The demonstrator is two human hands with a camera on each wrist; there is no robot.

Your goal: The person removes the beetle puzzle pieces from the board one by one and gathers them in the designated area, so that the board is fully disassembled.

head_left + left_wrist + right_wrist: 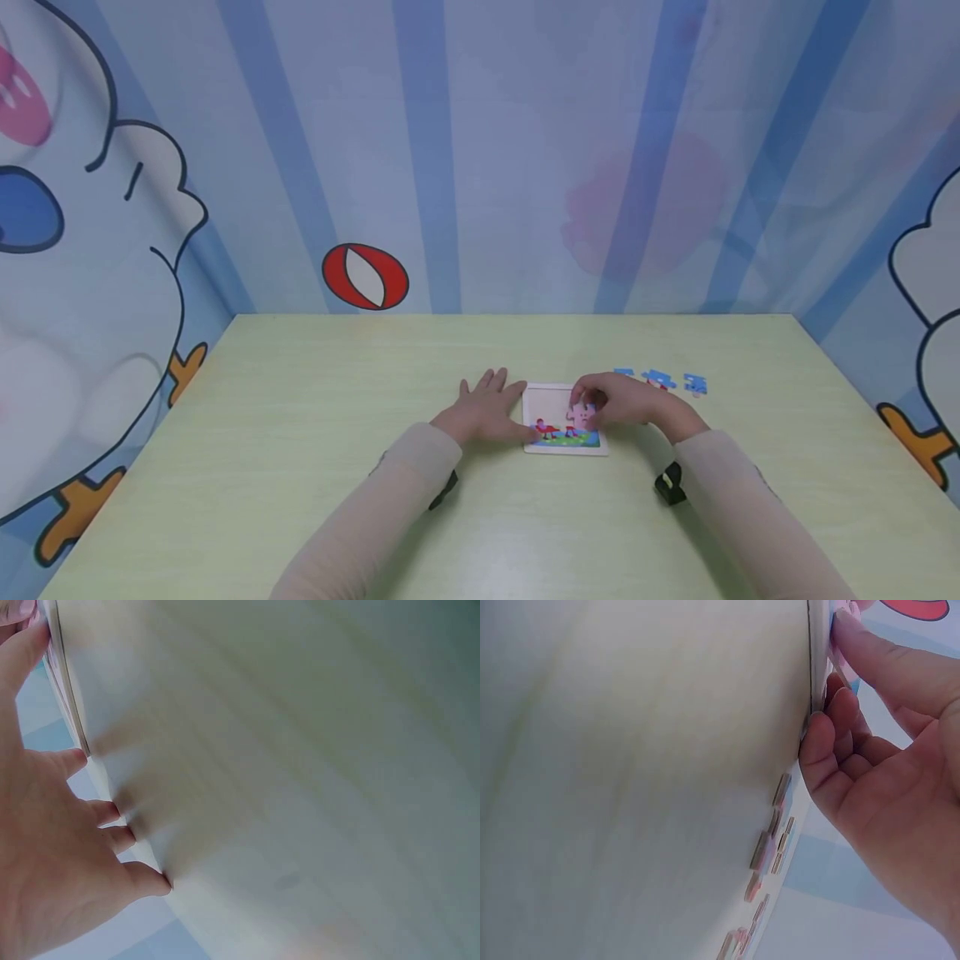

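A small jigsaw puzzle in a white-edged tray lies flat on the table, its lower strip filled with green, blue and red picture pieces, its upper part bare. My left hand is at the tray's left side, fingers spread on the table, thumb over the lower left corner. With thumb and index finger, my right hand pinches a pink puzzle piece over the right half of the tray. In the right wrist view that piece stands tilted at the tray's edge, and the other fingers curl beside it.
Several loose blue puzzle pieces lie behind and to the right of the tray, partly hidden by my right hand. The pale wooden table ends at a blue striped backdrop with cartoon prints.
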